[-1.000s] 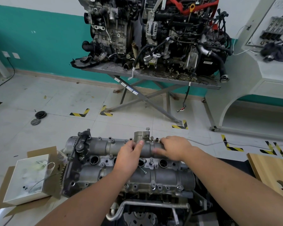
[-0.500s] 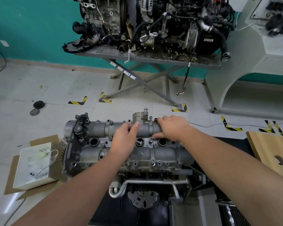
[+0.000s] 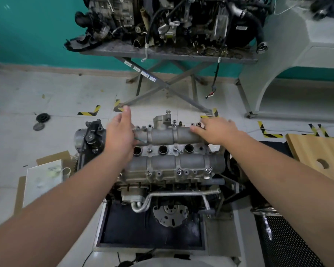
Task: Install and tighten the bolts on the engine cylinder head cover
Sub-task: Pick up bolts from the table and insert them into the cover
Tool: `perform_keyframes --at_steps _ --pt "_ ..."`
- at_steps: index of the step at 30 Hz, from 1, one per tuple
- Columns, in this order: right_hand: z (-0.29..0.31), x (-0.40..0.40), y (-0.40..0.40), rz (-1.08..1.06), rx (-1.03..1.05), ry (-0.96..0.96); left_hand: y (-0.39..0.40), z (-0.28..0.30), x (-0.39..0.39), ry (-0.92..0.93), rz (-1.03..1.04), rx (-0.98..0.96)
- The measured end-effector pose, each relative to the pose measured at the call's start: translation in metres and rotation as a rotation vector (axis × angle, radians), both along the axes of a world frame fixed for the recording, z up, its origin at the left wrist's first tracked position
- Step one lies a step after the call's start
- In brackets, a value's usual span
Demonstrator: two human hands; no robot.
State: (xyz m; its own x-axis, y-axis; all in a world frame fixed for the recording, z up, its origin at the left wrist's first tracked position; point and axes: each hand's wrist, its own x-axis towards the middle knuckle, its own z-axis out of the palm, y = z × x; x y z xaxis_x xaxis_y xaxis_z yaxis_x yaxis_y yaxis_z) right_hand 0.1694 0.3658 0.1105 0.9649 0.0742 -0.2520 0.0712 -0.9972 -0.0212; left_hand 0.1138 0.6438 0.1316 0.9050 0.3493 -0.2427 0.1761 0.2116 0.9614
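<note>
Over the far rail of the cylinder head cover (image 3: 168,151), which sits atop the engine on the floor stand, both my hands are spread apart. Left hand (image 3: 120,133) is raised over the cover's left end, fingers extended; a thin green-tinted item, likely a bolt (image 3: 140,140), shows at its palm, and whether I grip it I cannot tell. Right hand (image 3: 216,130) lies flat, fingers straight, on the far right corner. Risk: a bolt started crooked would cross-thread; one dropped could fall into an open plug well (image 3: 163,149). Half a second ago both hands were together at the cover's middle; they have since parted.
</note>
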Motion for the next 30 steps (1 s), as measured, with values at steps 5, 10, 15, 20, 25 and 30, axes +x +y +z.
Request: perform_keyframes --at_steps 5,10,15,20,25,30 --pt "-0.002 -0.03 -0.036 -0.45 0.626 0.253 0.033 0.014 0.016 -0.03 0.012 0.053" --pt "-0.035 -0.074 -0.032 -0.653 1.155 0.382 0.055 -0.001 0.014 0.004 0.058 0.063" --pt "-0.049 -0.091 -0.012 -0.803 1.402 0.2 0.053 -0.013 0.003 0.028 0.063 0.235" --pt "-0.051 -0.099 0.002 -0.93 1.313 0.059 0.053 -0.031 0.0 0.097 0.006 0.243" --pt "-0.048 -0.099 0.007 -0.957 1.291 -0.003 0.054 -0.04 -0.004 0.119 0.041 0.115" --pt "-0.046 -0.1 0.006 -0.956 1.275 -0.025 0.054 -0.043 -0.003 0.135 0.096 0.01"
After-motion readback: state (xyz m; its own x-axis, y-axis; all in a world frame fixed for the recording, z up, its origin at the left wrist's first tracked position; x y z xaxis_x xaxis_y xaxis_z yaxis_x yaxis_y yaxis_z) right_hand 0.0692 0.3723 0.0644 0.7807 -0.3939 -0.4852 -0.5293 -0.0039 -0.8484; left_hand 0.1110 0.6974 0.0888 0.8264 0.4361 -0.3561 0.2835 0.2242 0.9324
